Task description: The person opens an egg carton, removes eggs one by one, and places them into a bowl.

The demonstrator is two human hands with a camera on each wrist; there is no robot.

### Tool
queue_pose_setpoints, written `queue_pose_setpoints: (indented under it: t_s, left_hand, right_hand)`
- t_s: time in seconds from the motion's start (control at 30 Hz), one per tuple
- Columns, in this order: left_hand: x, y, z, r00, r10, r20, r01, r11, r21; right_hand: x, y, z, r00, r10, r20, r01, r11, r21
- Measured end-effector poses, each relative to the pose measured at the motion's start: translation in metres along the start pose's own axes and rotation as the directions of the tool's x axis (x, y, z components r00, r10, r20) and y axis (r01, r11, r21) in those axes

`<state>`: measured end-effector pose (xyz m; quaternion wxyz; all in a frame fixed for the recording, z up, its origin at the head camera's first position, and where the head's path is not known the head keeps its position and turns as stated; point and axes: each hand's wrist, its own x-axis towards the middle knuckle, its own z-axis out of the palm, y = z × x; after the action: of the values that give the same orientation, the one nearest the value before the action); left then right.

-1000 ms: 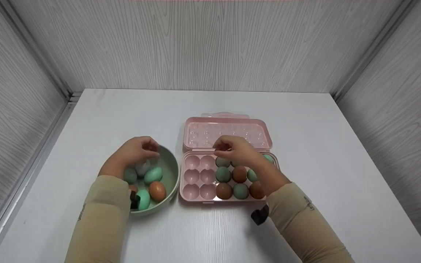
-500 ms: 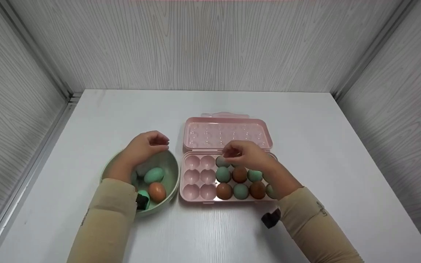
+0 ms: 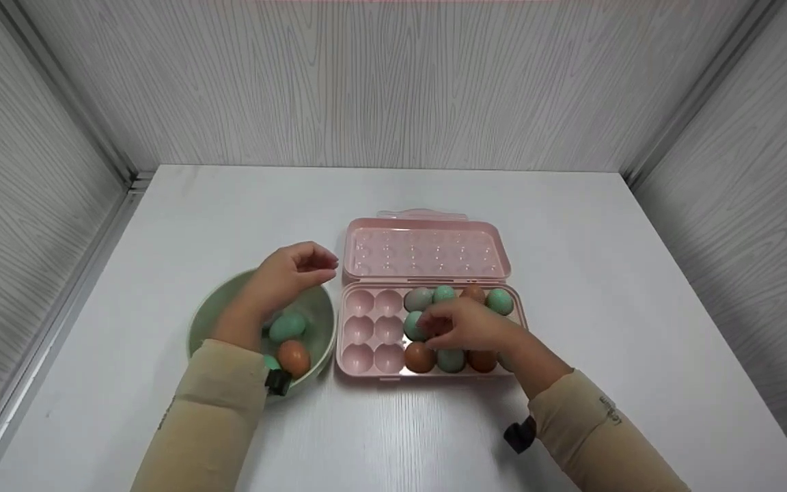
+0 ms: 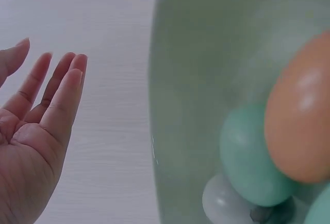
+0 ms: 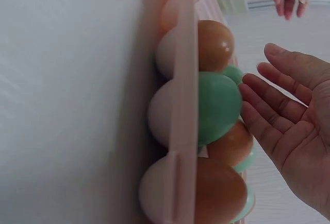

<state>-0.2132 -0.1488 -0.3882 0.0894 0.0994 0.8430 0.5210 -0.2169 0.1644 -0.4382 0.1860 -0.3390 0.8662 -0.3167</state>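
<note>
My left hand point(image 3: 287, 280) hovers over the far right rim of a green bowl point(image 3: 212, 314), with nothing between its loosely bent fingers. In the left wrist view the fingers are apart and the palm is bare. The bowl holds several eggs, among them a brown egg point(image 3: 294, 359), a green egg point(image 3: 288, 326) and a pale egg point(image 4: 221, 201). Over the pink egg carton point(image 3: 343, 352) my right hand point(image 3: 472, 324) holds nothing, its fingertips close to a green egg point(image 3: 412, 326). Eggs fill the carton's visible right-hand cups; the two left columns of cups are bare. My hand hides some eggs.
The carton's lid point(image 3: 427, 249) lies folded back on the far side. Bowl and carton stand side by side on a white table point(image 3: 571, 239). Grey wood-grain panels point(image 3: 393, 82) enclose it at the back and both sides.
My left hand has risen from inside the bowl and moved right toward its rim. My right hand has shifted right and nearer over the carton, uncovering the back row of eggs.
</note>
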Motion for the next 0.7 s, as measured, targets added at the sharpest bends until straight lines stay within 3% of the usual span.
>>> queue_pose_setpoints:
  t_s: [0.43, 0.57, 0.7]
  left_hand:
    - [-0.002, 0.010, 0.024, 0.997, 0.053, 0.058, -0.048, 0.995, -0.084]
    - [-0.002, 0.007, 0.031, 0.997, 0.045, 0.070, -0.038, 0.995, -0.096]
    - [-0.003, 0.003, 0.037, 0.997, 0.034, 0.071, -0.026, 0.993, -0.113]
  right_hand:
    - [0.000, 0.000, 0.017, 0.991, -0.130, 0.021, 0.132, 0.974, -0.185]
    - [-0.001, -0.001, 0.022, 0.979, -0.204, 0.030, 0.204, 0.938, -0.281]
    - [-0.002, -0.004, 0.027, 0.978, -0.208, 0.035, 0.205, 0.903, -0.376]
